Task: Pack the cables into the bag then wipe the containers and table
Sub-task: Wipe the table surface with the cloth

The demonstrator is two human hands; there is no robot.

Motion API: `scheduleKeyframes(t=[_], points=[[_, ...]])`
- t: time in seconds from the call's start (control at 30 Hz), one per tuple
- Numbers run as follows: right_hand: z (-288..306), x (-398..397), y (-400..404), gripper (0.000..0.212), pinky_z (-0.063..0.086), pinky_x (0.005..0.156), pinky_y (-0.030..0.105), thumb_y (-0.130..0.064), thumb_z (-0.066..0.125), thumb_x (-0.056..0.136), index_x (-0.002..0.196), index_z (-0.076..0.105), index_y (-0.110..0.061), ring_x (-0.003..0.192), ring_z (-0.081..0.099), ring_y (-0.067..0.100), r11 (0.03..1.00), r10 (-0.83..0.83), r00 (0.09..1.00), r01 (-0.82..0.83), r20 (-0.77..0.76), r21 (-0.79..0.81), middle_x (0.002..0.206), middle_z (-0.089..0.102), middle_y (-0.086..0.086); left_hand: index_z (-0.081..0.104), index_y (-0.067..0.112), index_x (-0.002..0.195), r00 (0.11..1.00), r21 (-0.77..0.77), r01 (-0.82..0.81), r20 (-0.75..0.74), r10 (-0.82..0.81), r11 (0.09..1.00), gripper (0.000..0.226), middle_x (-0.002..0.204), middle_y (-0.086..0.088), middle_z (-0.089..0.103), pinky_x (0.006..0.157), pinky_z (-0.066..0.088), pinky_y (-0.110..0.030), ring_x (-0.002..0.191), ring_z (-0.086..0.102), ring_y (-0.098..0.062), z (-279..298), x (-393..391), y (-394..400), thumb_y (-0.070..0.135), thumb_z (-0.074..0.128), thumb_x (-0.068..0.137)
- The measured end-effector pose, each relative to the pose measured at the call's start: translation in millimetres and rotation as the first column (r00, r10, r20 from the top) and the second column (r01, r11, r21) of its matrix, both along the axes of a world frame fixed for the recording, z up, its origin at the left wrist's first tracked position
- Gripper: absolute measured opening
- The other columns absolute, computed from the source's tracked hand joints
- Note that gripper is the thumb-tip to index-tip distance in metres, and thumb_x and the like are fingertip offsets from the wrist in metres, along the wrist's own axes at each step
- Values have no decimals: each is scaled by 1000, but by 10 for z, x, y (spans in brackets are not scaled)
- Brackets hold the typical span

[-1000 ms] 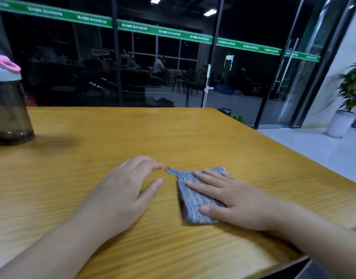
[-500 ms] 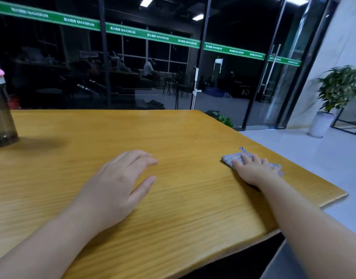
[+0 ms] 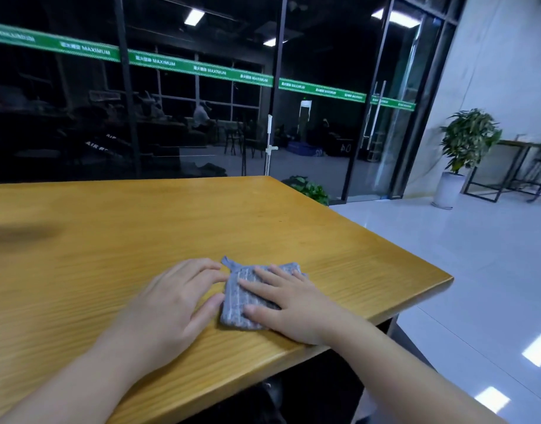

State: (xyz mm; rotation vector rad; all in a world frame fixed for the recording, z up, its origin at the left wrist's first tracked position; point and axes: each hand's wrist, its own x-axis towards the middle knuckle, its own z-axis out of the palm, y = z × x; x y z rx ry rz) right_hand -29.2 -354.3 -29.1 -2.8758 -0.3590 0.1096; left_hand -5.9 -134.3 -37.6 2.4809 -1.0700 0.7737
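Right hand [image 3: 289, 304] presses flat, fingers spread, on the cloth [image 3: 241, 301]; left hand [image 3: 168, 304] rests flat on the desk [image 3: 140, 228] at the cloth's nine o'clock.

one grey cloth [image 3: 247, 301], one wooden table [image 3: 110, 234], two hands, two potted plants

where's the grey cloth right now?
In the head view the grey cloth lies flat on the wooden table near its front edge, under the right hand, with the left hand just to its left.
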Motion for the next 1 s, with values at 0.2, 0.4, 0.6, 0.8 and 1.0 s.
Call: scheduleKeyframes(t=[0.2,0.4,0.6,0.8,1.0], points=[[6,-95,-565,57,-4,117,36,-66,34,90,143,21,-53,145,-2,3,989,-144,990,144,-8,33,157,6,-23,57,33,109,1000,3,-23,-17,23,1000,48,116,16,57,88,38,-15,110,43,1,-11,-36,3,55,18,94],[5,18,-1041,60,3,119,42,-69,30,88,144,17,-52,146,0,8,930,-367,930,366,-27,-23,157,6,-20,59,30,111,997,-97,-9,-79,1,995,59,119,18,52,91,29,-11,113,40,4,-14,-2,16,64,16,89],[-19,361,-980,63,6,116,46,-64,18,93,150,13,-38,147,4,22,824,-555,831,555,36,-116,160,7,-6,53,34,116,988,-95,-71,-147,56,993,80,119,28,38,90,24,-12,116,34,8,-16,25,17,78,2,75],[58,625,-283,63,-2,113,57,-50,9,97,153,2,-21,144,-5,41,627,-773,634,760,-18,-170,159,-5,14,53,35,116,988,-120,-65,-151,47,991,84,119,28,39,93,29,-17,114,35,9,-35,53,12,79,-5,74],[13,582,594,65,-7,113,57,-54,13,98,153,-2,-22,144,-12,41,887,-441,897,431,-23,-165,159,-10,13,55,37,106,995,-166,-44,-93,28,985,54,113,24,45,90,37,-23,110,43,4,-43,100,25,69,16,86]])
